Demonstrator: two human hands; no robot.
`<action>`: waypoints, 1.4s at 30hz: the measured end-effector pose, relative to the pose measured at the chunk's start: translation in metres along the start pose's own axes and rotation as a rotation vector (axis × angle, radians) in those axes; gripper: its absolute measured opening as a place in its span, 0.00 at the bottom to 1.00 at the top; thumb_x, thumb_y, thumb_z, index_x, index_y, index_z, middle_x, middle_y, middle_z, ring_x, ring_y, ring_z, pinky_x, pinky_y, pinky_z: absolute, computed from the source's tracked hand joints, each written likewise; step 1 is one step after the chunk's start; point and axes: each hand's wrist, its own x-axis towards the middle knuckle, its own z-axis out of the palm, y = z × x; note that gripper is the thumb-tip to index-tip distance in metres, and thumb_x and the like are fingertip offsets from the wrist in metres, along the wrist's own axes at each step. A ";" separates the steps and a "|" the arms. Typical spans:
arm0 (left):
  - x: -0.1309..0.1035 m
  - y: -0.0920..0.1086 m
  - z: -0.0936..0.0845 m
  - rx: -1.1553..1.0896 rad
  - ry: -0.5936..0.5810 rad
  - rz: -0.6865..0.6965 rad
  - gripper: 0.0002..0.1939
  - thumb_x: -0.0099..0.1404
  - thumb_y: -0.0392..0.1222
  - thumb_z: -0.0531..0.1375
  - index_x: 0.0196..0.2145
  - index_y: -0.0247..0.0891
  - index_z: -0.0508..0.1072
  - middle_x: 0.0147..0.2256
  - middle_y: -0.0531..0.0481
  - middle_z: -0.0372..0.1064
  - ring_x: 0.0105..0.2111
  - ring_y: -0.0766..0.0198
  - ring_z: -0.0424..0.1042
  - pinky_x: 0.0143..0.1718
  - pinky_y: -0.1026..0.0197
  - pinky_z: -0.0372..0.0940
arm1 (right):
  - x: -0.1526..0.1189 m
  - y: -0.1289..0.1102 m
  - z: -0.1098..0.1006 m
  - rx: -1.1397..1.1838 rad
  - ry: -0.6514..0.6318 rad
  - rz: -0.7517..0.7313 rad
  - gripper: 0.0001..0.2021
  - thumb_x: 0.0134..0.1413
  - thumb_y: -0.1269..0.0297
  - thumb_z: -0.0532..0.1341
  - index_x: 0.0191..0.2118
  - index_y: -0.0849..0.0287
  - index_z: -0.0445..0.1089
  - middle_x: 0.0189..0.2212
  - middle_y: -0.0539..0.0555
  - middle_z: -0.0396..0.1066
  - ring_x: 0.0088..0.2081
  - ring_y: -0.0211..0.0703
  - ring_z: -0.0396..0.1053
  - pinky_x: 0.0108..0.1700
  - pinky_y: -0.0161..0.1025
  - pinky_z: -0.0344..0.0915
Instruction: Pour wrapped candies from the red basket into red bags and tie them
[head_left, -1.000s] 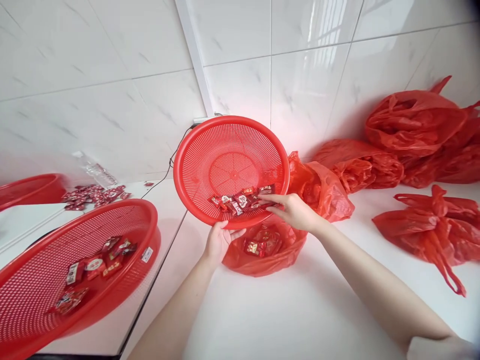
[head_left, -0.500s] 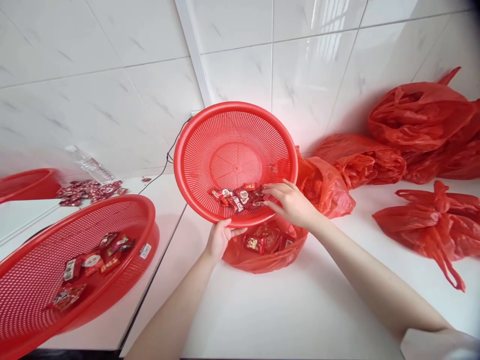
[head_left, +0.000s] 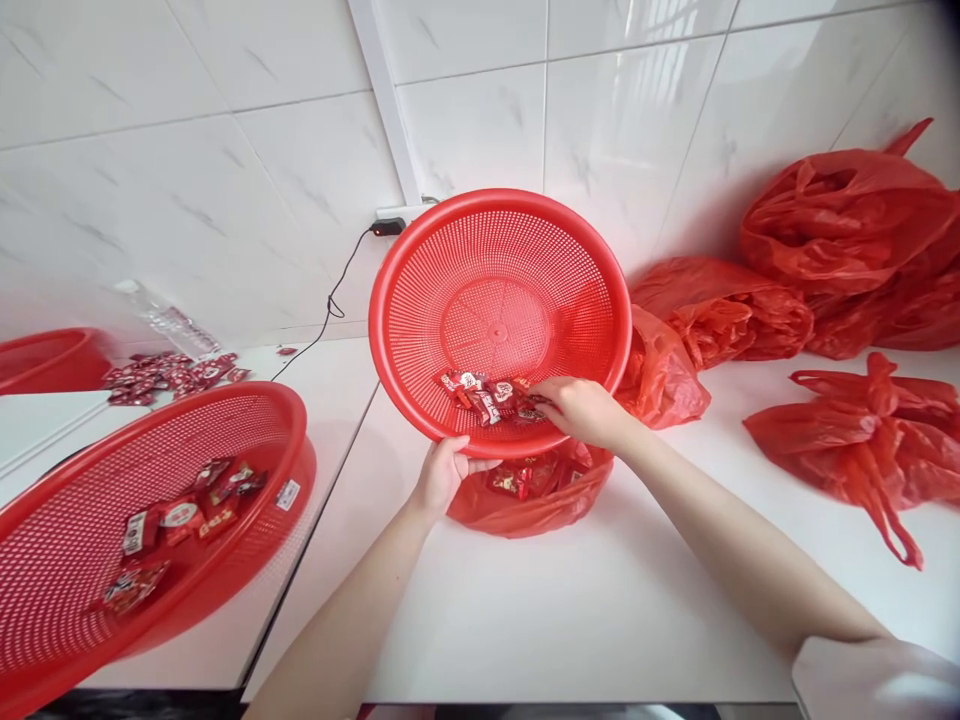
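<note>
A red round basket (head_left: 495, 320) is tilted toward me, with several small red packets (head_left: 487, 398) gathered at its lower side. My left hand (head_left: 444, 478) grips the near rim, thumb on top and fingers beneath. Inside the basket, at the right end of the packets, my right hand (head_left: 581, 408) has its fingers curled on a packet. Under the basket sits an open red plastic bag (head_left: 525, 515) holding more red and gold packets.
A larger red basket (head_left: 277, 430) with several packets stands at the left. Behind it lie a packet pile (head_left: 169, 378) and a clear plastic container (head_left: 169, 320). Tied red bags (head_left: 847, 220) line the right side. A black plug and cable (head_left: 388, 228) hang by the wall.
The held basket has shifted right and nearer to me. My right hand's fingers have closed at the packets. The view has moved slightly, showing the plug behind the basket.
</note>
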 end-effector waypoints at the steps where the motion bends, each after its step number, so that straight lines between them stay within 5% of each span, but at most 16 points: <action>1: 0.001 0.000 -0.001 -0.006 0.002 0.007 0.15 0.56 0.39 0.58 0.42 0.33 0.70 0.41 0.43 0.75 0.48 0.49 0.71 0.45 0.44 0.69 | 0.000 0.000 -0.002 0.048 0.044 0.000 0.13 0.60 0.67 0.53 0.48 0.55 0.70 0.42 0.55 0.74 0.42 0.45 0.72 0.43 0.39 0.65; 8: 0.005 0.004 -0.005 -0.023 0.077 0.045 0.14 0.56 0.39 0.57 0.41 0.36 0.69 0.42 0.46 0.74 0.46 0.52 0.71 0.44 0.45 0.70 | -0.003 -0.005 -0.023 0.368 0.178 0.003 0.12 0.58 0.64 0.56 0.45 0.58 0.72 0.38 0.52 0.76 0.35 0.41 0.72 0.41 0.37 0.66; 15: 0.008 0.011 -0.008 -0.054 0.122 0.091 0.11 0.58 0.38 0.56 0.40 0.36 0.69 0.40 0.47 0.73 0.44 0.56 0.72 0.44 0.48 0.70 | -0.006 -0.009 -0.030 0.472 0.011 -0.026 0.11 0.56 0.64 0.57 0.42 0.59 0.73 0.33 0.50 0.75 0.31 0.38 0.71 0.36 0.34 0.65; 22: 0.009 0.011 -0.011 -0.052 0.123 0.116 0.13 0.58 0.39 0.56 0.41 0.35 0.69 0.41 0.46 0.73 0.45 0.55 0.72 0.46 0.46 0.70 | -0.007 -0.013 -0.026 0.482 -0.200 -0.175 0.11 0.56 0.64 0.58 0.44 0.56 0.74 0.38 0.51 0.76 0.38 0.41 0.73 0.42 0.36 0.67; 27: 0.004 0.007 -0.005 -0.030 0.092 0.115 0.14 0.57 0.37 0.58 0.43 0.36 0.70 0.44 0.47 0.73 0.49 0.54 0.70 0.46 0.45 0.70 | -0.004 -0.018 -0.021 0.414 -0.001 -0.184 0.13 0.62 0.60 0.53 0.45 0.56 0.72 0.41 0.53 0.75 0.41 0.42 0.72 0.47 0.39 0.67; 30: -0.003 0.002 0.004 -0.025 0.050 0.063 0.16 0.57 0.38 0.59 0.45 0.37 0.69 0.44 0.46 0.74 0.48 0.51 0.71 0.45 0.44 0.70 | -0.002 -0.018 -0.011 0.205 0.143 -0.154 0.17 0.61 0.58 0.55 0.52 0.58 0.67 0.52 0.60 0.68 0.52 0.50 0.66 0.54 0.47 0.62; 32: -0.009 -0.001 0.011 -0.028 0.019 0.012 0.18 0.56 0.38 0.59 0.46 0.35 0.69 0.43 0.44 0.74 0.48 0.48 0.71 0.45 0.43 0.70 | -0.002 -0.017 -0.004 0.055 0.135 -0.083 0.22 0.60 0.57 0.56 0.57 0.60 0.62 0.57 0.64 0.62 0.56 0.55 0.62 0.55 0.53 0.60; 35: -0.017 -0.004 0.020 -0.022 0.001 -0.052 0.18 0.55 0.39 0.61 0.44 0.33 0.70 0.43 0.41 0.74 0.47 0.45 0.72 0.45 0.43 0.70 | -0.004 -0.013 0.001 -0.011 0.027 -0.011 0.21 0.60 0.62 0.54 0.58 0.62 0.60 0.52 0.65 0.65 0.52 0.55 0.65 0.52 0.52 0.62; 39: -0.019 -0.005 0.024 -0.022 -0.013 -0.098 0.16 0.55 0.40 0.60 0.41 0.32 0.71 0.43 0.41 0.74 0.47 0.45 0.72 0.44 0.43 0.70 | -0.004 -0.002 -0.003 0.152 -0.065 -0.073 0.16 0.57 0.70 0.55 0.51 0.61 0.67 0.42 0.60 0.71 0.43 0.45 0.70 0.47 0.41 0.65; 42: -0.017 -0.005 0.022 -0.015 -0.015 -0.103 0.15 0.55 0.41 0.60 0.40 0.32 0.71 0.41 0.41 0.75 0.45 0.45 0.73 0.44 0.43 0.70 | -0.001 0.006 -0.008 0.222 0.021 -0.010 0.10 0.56 0.71 0.56 0.43 0.59 0.72 0.38 0.56 0.73 0.40 0.43 0.71 0.44 0.38 0.66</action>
